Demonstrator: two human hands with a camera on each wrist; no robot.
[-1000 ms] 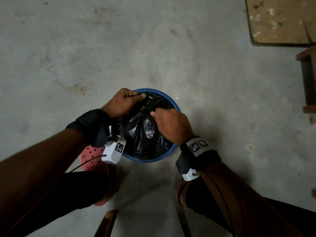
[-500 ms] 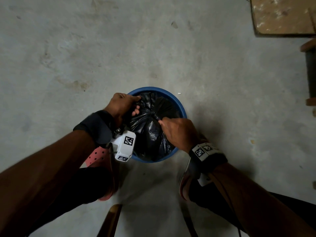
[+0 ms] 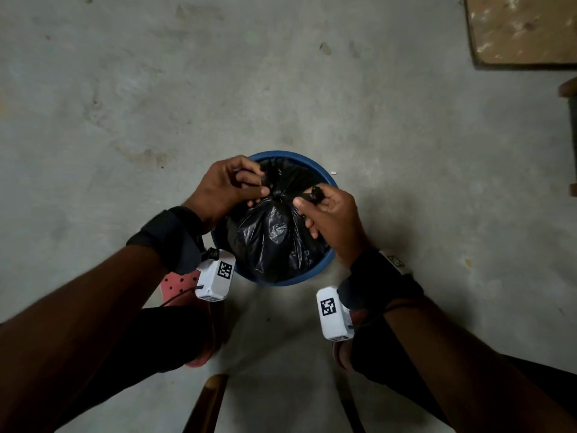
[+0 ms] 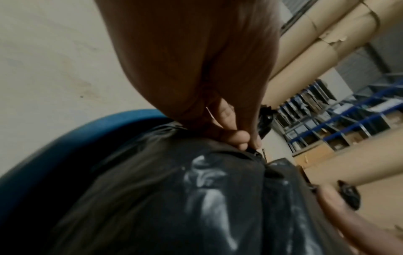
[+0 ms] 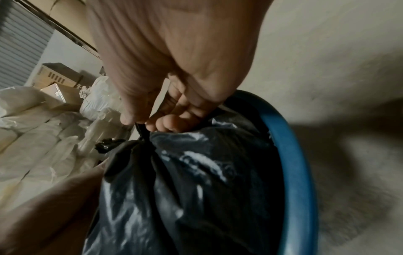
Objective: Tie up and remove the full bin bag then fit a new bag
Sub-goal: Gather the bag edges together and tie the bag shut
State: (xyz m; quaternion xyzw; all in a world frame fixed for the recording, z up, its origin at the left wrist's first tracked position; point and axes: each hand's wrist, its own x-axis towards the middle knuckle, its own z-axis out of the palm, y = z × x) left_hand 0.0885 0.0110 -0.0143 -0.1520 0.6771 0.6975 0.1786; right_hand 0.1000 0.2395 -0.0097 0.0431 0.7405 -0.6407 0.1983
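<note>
Over the blue bin (image 3: 282, 281), seen from the head camera, both hands worked the neck of the black bin bag (image 3: 274, 235), which sat inside the bin on the concrete floor (image 3: 156, 89). The left hand (image 3: 226, 185) had its fingers curled round one twisted end of the bag, and the right hand (image 3: 331, 214) pinched the other end, with the gathered neck between them. Judging by this, the knot was being drawn tight; pulling the two ends evenly apart and low over the neck would seat it without tearing the thin plastic. A board (image 3: 521, 29) lay well apart at the far right, and a pink shoe (image 3: 178, 281) stood just beside the bin.

From the left wrist, the left hand (image 4: 218, 96) gripped a strand of the bag (image 4: 174, 198) at the neck, fingertips (image 4: 237, 136) pressed together on it. Blue shelving (image 4: 340, 120) and cardboard boxes (image 4: 311, 153) stood in the background, clear of the work.

From the right wrist, the right hand (image 5: 174, 86) held a taut black strand between thumb and fingers (image 5: 172, 120) above the bag (image 5: 185, 189); the bin rim (image 5: 292, 155) curved at the right. Pale sacks (image 5: 43, 129) were heaped behind. Nothing appeared to block lifting the bag straight up, though no new bag was visible.
</note>
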